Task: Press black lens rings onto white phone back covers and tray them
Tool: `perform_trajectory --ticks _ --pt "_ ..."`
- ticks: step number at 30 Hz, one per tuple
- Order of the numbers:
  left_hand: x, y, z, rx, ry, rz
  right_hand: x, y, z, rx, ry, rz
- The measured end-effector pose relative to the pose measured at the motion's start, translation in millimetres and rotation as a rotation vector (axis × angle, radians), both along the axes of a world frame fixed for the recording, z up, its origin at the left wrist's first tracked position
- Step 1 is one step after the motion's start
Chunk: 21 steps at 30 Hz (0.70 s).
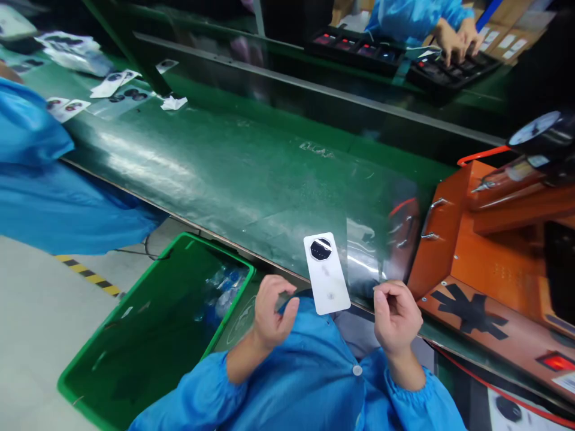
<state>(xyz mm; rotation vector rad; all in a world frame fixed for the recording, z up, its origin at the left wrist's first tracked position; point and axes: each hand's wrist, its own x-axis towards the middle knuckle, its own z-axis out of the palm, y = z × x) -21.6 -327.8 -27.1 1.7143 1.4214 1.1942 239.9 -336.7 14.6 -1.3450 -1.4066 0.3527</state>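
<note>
A white card (pixel 327 280) with a dark round lens piece at its top lies at the near edge of the green conveyor belt (pixel 233 161), between my two hands. My right hand (pixel 396 316) pinches the lower edge of a clear plastic film (pixel 381 239) that stands up over the belt just right of the card. My left hand (pixel 272 311) hovers left of the card with its fingers curled and thumb apart; nothing shows in it. Both sleeves are blue.
A green bin (pixel 148 335) with plastic scraps stands below the belt on my left. An orange machine (pixel 489 269) sits to the right. More cards (pixel 112 84) lie far left on the belt. Another person's blue sleeve (pixel 40 179) is at left; someone's hands (pixel 456 39) work at black trays across.
</note>
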Motion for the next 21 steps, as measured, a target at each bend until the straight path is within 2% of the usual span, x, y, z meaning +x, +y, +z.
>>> perform_trajectory --ticks 2,4,6,9,12,15,18,21 --pt "4 -9 8.9 -0.323 -0.151 -0.113 -1 1 1.8 0.005 0.008 0.006" --pt "13 -10 14.0 -0.548 -0.286 -0.245 -2 1 2.3 0.007 0.013 -0.005" --pt "25 -6 15.3 -0.650 -0.392 -0.274 -2 1 1.9 0.005 0.018 -0.028" --pt "40 2 15.2 -0.719 -0.448 -0.230 -3 -2 2.8 -0.041 0.084 -0.077" --pt "44 2 22.2 -0.713 -0.454 -0.189 -9 -6 12.0 -0.129 0.394 -0.097" --pt "39 -6 39.7 -0.628 -0.402 -0.153 -17 -9 28.9 -0.169 0.745 -0.007" --pt "34 -15 59.4 -0.468 -0.247 -0.088 -23 -10 40.8 -0.187 0.830 0.125" --pt "32 -22 72.0 -0.324 -0.118 -0.050 -24 -8 38.9 -0.236 0.797 0.190"
